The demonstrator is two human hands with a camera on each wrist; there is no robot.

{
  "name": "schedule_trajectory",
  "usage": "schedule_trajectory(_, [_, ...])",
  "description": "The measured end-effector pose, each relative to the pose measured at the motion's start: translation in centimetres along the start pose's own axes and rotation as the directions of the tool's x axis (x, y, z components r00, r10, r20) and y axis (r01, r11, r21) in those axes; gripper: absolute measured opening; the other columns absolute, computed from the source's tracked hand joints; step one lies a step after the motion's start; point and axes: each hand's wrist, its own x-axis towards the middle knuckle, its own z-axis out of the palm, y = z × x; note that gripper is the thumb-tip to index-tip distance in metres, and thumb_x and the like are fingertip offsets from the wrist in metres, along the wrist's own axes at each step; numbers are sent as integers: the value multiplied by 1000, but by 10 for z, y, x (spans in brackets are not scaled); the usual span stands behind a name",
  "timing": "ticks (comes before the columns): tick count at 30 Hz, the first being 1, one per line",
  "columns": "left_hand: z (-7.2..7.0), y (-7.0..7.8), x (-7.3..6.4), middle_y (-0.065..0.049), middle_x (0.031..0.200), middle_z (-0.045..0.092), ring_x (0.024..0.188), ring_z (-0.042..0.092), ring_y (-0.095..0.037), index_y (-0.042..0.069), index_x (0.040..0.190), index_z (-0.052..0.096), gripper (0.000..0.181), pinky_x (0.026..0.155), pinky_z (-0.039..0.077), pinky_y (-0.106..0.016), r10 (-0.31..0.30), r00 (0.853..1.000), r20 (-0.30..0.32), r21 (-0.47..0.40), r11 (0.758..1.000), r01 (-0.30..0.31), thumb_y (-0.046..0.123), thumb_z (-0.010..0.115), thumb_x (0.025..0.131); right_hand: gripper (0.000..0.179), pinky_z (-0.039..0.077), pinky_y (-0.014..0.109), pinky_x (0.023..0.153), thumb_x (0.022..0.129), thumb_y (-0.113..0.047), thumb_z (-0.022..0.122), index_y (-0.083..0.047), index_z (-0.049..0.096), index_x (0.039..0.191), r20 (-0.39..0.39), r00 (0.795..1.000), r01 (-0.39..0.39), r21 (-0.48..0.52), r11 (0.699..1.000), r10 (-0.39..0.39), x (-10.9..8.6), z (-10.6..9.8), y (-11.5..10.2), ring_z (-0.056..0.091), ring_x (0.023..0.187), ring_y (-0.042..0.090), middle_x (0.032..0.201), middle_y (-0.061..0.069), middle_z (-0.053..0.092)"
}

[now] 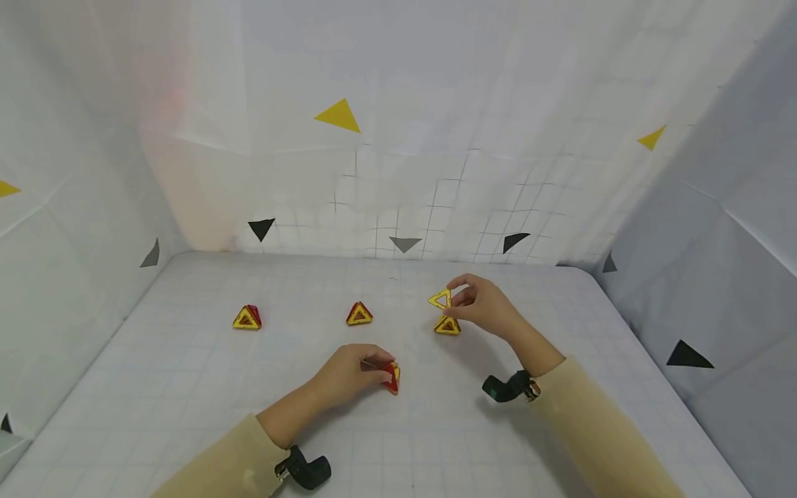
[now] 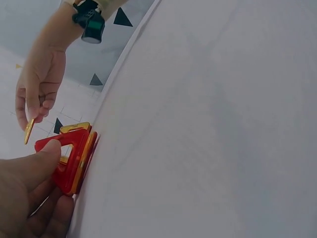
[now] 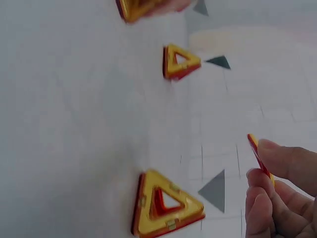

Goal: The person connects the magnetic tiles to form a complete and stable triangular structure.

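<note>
My left hand (image 1: 349, 373) pinches a red-and-yellow pyramid of triangular magnetic tiles (image 2: 74, 158) near the front middle of the table. In the left wrist view the thumb presses its red face. Farther right, my right hand (image 1: 482, 304) holds a flat yellow triangular tile (image 1: 439, 299) by one edge between thumb and fingers. Red also shows along that tile (image 3: 260, 156) in the right wrist view. Just below it on the table sits a yellow-faced pyramid (image 1: 447, 326). Whether the two touch I cannot tell.
Two more red-and-yellow pyramids stand on the white table, one at the middle (image 1: 359, 315) and another at the left (image 1: 247, 317). Pale sheet walls (image 1: 436, 104) with printed triangles rise behind and at both sides. Both wrists wear black cameras (image 1: 507, 387).
</note>
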Motion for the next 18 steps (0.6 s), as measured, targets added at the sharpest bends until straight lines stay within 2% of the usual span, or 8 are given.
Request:
schedule_trajectory(5, [1, 1, -1, 13, 103, 71, 99, 65, -7, 19, 112, 74, 21, 89, 53, -31, -9, 1000, -17, -8, 1000, 9, 21, 75, 92, 49, 53, 32, 71, 79, -16, 87, -9, 59, 119, 81, 995, 50, 52, 997, -55, -16, 16, -6, 63, 78, 20, 86, 3, 70])
schedule_trajectory(12, [0, 1, 0, 9, 104, 72, 98, 66, -9, 16, 112, 75, 20, 88, 54, -32, 23, 999, -30, -1, 1000, -23, 22, 74, 92, 46, 53, 33, 72, 78, -16, 87, -10, 58, 113, 198, 974, 101, 55, 993, -110, -27, 40, 1, 62, 76, 18, 80, 0, 67])
schedule_trajectory(18, [0, 0, 1, 9, 101, 72, 96, 67, -9, 17, 109, 76, 17, 87, 54, -32, 25, 998, -53, 2, 1000, -25, 19, 74, 92, 46, 52, 30, 69, 77, -16, 89, -10, 58, 110, 219, 969, 108, 51, 993, -117, -28, 51, 8, 62, 74, 17, 78, -1, 67])
